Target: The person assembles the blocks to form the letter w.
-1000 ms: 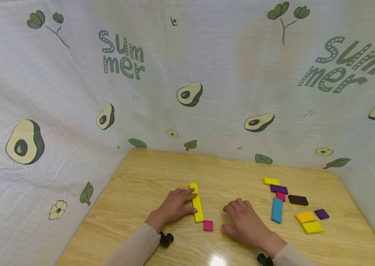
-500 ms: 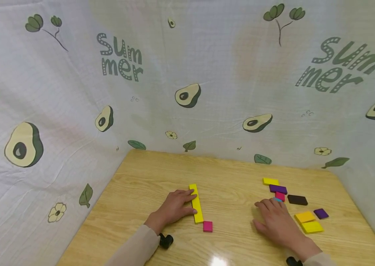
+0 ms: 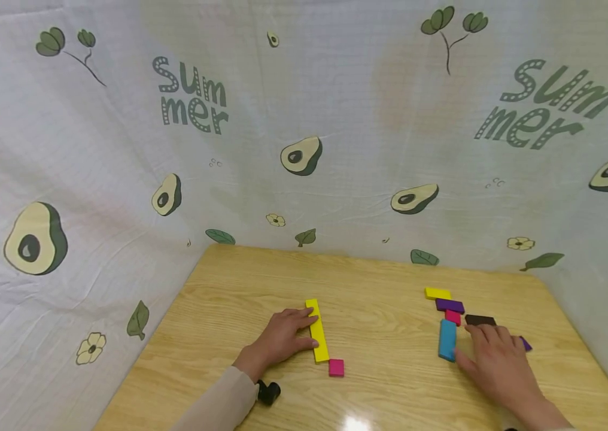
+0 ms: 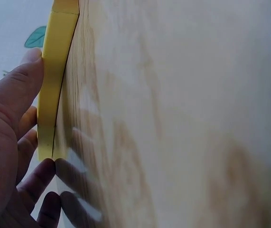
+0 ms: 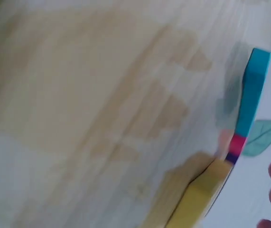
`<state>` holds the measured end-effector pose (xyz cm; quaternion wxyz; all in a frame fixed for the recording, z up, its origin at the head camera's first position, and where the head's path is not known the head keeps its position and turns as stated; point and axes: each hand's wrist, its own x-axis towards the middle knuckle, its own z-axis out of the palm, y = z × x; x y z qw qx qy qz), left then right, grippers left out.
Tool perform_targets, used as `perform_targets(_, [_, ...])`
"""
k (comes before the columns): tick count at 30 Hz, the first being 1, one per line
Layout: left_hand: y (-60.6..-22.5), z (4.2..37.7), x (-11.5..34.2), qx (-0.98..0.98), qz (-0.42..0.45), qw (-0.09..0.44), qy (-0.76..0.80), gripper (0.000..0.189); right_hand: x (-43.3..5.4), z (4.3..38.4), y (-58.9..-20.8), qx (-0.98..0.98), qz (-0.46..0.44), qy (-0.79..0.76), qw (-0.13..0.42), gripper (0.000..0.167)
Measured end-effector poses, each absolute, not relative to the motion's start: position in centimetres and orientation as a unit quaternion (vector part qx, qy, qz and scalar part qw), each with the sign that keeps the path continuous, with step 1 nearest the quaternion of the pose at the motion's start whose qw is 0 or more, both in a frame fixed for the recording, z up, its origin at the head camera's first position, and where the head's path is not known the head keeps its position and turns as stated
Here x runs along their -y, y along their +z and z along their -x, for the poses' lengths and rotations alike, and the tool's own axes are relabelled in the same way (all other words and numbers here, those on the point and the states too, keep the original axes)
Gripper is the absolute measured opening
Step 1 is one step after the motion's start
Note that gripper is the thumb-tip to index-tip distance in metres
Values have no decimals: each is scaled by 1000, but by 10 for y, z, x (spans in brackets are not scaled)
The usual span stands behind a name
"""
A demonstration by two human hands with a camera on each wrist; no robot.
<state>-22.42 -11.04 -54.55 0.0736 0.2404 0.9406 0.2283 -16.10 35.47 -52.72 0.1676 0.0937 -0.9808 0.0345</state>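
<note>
My left hand (image 3: 281, 336) rests its fingertips and thumb on a long yellow strip of blocks (image 3: 317, 335). A seam crosses this yellow strip (image 4: 57, 71) near the top of the left wrist view. Beside its lower end lies a small pink square block (image 3: 336, 367). My right hand (image 3: 500, 365) is over the right-hand group, with fingers loosely bent and nothing visibly held. It hides the yellow and orange blocks beneath it in the head view; a yellow block (image 5: 192, 202) shows in the right wrist view. A blue block (image 3: 447, 340) lies by the right thumb.
Beyond the right hand lie a black block (image 3: 479, 320), a small pink block (image 3: 452, 317), a purple block (image 3: 449, 306) and a yellow block (image 3: 437, 293). A partly covered purple block (image 3: 526, 343) is farther right. Printed cloth (image 3: 358, 120) encloses the wooden table (image 3: 379, 287).
My right hand has moved right from mid-table, passing over the blue block to the orange and yellow blocks. My left hand stays on the yellow strip.
</note>
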Motion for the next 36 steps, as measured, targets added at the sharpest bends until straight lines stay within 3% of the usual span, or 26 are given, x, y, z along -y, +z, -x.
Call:
perform_targets(5, [-547, 226, 110, -939, -243, 69, 232, 61, -370, 158, -532, 983, -37, 42, 175, 63])
perform_targets(15, [-550, 227, 111, -937, -246, 73, 239, 62, -392, 154, -539, 992, 67, 28, 100, 79])
perform_targets(23, [-549, 225, 113, -935, -248, 67, 244, 61, -397, 156, -544, 992, 83, 17, 91, 80])
perform_targets(36, [-549, 225, 112, -936, -245, 71, 242, 61, -402, 159, -544, 995, 95, 15, 34, 81])
